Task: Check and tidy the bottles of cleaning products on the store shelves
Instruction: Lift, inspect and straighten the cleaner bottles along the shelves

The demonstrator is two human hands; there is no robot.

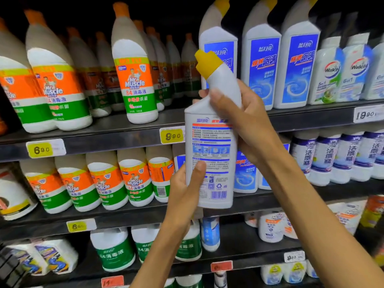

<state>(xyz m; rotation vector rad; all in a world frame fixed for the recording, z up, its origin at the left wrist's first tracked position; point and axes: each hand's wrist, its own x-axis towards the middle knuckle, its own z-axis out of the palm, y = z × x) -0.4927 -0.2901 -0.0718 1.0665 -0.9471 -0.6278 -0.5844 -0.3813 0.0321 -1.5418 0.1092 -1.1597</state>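
Observation:
I hold a white toilet-cleaner bottle (pixel 212 142) with a yellow angled cap upright in front of the shelves, its back label with barcode facing me. My left hand (pixel 187 190) grips its lower left side, thumb on the label. My right hand (pixel 243 119) wraps round its neck and shoulder from the right. Behind it, on the upper shelf, stand matching blue-labelled bottles (pixel 261 65) with yellow caps.
Orange-capped Mr Muscle bottles (pixel 135 80) fill the upper shelf's left side, and more (pixel 133 179) stand one shelf down. Walch bottles (pixel 330 73) stand at the right. Yellow price tags (pixel 172 135) line the shelf edge (pixel 104 142). Green-labelled bottles (pixel 113 250) sit lower.

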